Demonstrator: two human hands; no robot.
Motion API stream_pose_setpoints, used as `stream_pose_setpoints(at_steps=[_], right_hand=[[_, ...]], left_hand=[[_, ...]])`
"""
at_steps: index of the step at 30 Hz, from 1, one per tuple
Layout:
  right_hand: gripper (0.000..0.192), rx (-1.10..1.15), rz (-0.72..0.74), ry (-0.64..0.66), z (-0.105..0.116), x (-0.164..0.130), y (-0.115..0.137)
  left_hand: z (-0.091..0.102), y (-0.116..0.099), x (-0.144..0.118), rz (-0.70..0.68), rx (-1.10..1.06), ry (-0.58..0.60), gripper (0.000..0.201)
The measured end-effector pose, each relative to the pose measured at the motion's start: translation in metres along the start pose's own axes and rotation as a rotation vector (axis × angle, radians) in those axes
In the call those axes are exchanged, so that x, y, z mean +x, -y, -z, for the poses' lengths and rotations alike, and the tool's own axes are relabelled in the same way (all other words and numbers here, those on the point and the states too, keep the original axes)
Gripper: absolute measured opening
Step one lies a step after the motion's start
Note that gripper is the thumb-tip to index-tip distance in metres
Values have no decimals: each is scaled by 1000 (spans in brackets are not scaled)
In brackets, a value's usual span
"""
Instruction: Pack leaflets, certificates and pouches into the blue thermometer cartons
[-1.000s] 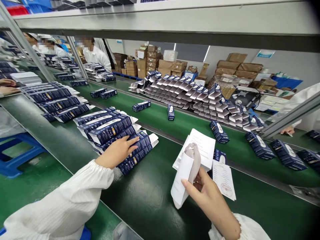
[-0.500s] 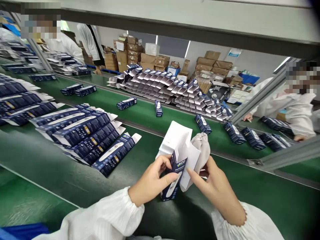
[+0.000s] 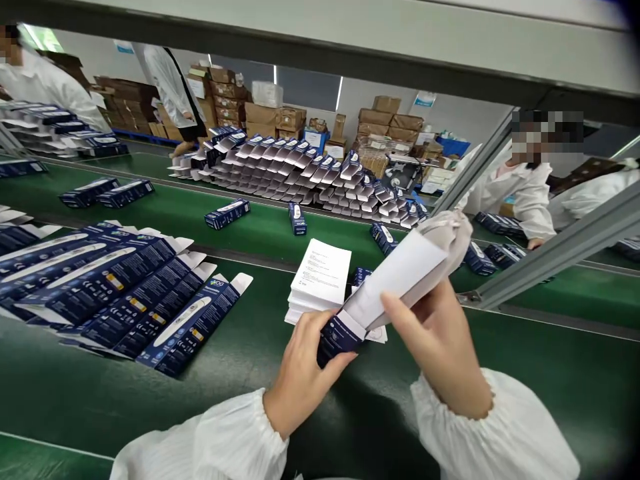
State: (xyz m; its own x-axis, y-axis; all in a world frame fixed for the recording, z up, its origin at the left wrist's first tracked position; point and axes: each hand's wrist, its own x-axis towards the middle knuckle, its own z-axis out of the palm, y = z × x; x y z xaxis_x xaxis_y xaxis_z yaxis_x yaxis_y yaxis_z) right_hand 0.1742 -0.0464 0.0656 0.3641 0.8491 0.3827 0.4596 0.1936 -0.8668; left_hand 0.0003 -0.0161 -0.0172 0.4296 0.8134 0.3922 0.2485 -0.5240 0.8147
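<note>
The left hand [image 3: 300,373] grips a dark blue box [image 3: 336,339] at its near end. The right hand [image 3: 440,353] holds a white leaflet [image 3: 395,280] wrapped around a grey pouch [image 3: 447,233], its lower end at the box's open mouth. Just beyond lies a stack of leaflets [image 3: 320,280]; flat boxes [image 3: 125,287] fan out to the left on the green belt [image 3: 550,373].

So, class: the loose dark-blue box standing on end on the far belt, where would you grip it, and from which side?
Grip the box across its two long narrow sides near the top, coming from above. It stands upright and apart from the neighbouring boxes, so its upper end is free and the belt blocks its base.
</note>
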Motion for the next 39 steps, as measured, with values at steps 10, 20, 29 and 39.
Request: stream_pose_setpoints(at_steps=[10, 20, 29, 39], right_hand=[[49, -117, 232, 124, -14, -15, 6], [13, -569, 674, 561, -9, 15, 27], [34, 131, -97, 146, -46, -37, -19], [27, 360, -264, 308, -64, -49, -12]], left_hand=[[14, -21, 14, -41, 16, -28, 43], [48, -14, 12, 18, -49, 176, 50], [26, -5, -7, 97, -286, 55, 50], [9, -22, -3, 409, -675, 7, 39]])
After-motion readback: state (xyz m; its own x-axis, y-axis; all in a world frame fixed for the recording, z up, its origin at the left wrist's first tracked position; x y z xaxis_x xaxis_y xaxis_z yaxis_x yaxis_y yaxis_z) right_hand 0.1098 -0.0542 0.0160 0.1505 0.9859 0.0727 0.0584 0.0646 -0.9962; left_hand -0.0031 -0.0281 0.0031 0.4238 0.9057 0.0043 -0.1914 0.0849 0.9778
